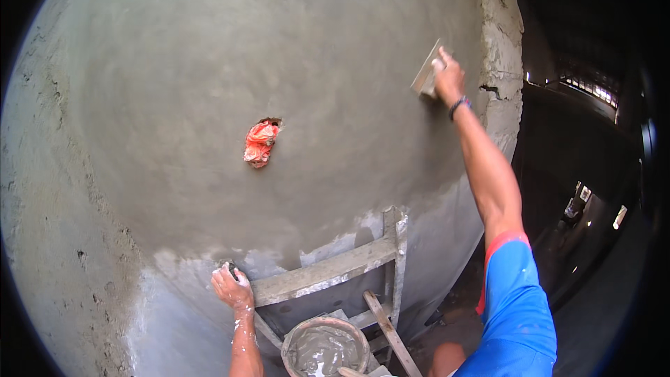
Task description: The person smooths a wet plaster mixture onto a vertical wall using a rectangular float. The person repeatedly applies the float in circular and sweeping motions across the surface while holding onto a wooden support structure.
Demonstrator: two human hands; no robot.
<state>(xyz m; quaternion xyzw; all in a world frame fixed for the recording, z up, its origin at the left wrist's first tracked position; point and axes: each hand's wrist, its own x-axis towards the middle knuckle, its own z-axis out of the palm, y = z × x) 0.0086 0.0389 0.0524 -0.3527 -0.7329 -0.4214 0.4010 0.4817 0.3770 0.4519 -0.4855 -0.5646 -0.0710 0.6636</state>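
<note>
Trowel (423,78) is upper right of frame, against the wet-looking wall (349,84), R hand (449,80) clenched round it. Rough edge (501,63) is close; pressing too hard there could prob. crumble it. Red wad (260,144), mid-frame, might snag if trowel strays over. Bucket (328,320), btm centre, could tip if wood bar (328,271) is bumped. L hand (232,289), lower left of centre: can't tell if it's gripping the dark bit (231,269). Bucket base hidden; far right too dark.
</note>
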